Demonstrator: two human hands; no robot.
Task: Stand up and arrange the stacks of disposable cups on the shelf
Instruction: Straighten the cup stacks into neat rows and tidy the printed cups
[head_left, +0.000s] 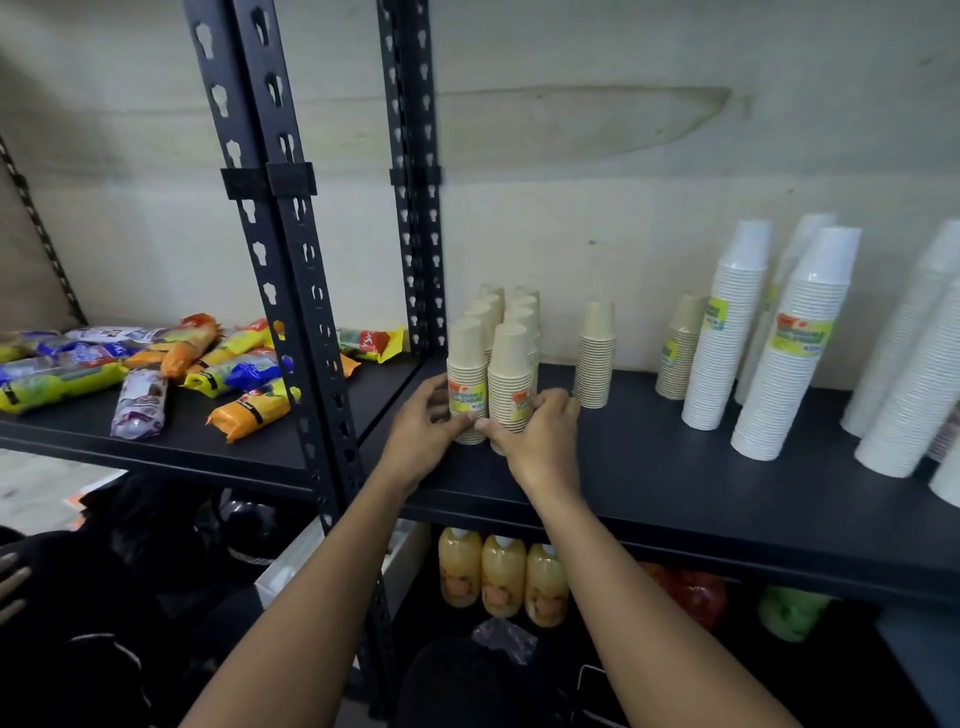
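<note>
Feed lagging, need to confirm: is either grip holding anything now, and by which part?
Left grip holds the front-left beige stack near its base; right grip holds the front-right beige stack, also low down.

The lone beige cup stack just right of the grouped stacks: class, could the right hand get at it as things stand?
Probably yes. The lone stack stands just beyond the right hand, with only shelf top between; the hand must first release the front right stack it grips.

Cup stacks (491, 374) on shelf (675, 483)
</note>
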